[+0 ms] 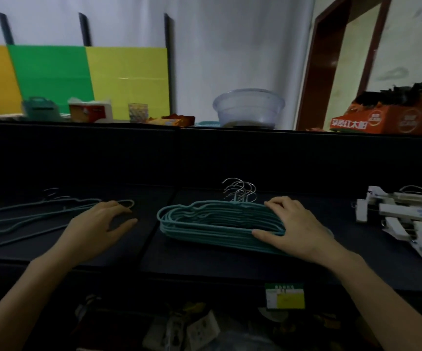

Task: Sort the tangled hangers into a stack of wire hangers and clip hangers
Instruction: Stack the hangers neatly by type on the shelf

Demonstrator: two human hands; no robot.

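A neat stack of teal wire hangers (205, 222) with metal hooks lies in the middle of the dark shelf (154, 249). My right hand (298, 229) grips the stack's right end, thumb along the front and fingers over the back. A few loose teal wire hangers (27, 214) lie spread at the left. My left hand (101, 224) hovers over their right tips with fingers loosely curled, holding nothing that I can see. A pile of white clip hangers (405, 219) sits at the right end of the shelf.
Behind the dark back wall, an upper ledge carries a clear plastic bowl (249, 108), an orange carton (384, 117), a tissue pack (91, 110) and a glass (137, 111). Below the shelf's front edge lie a price tag (284, 296) and dim clutter.
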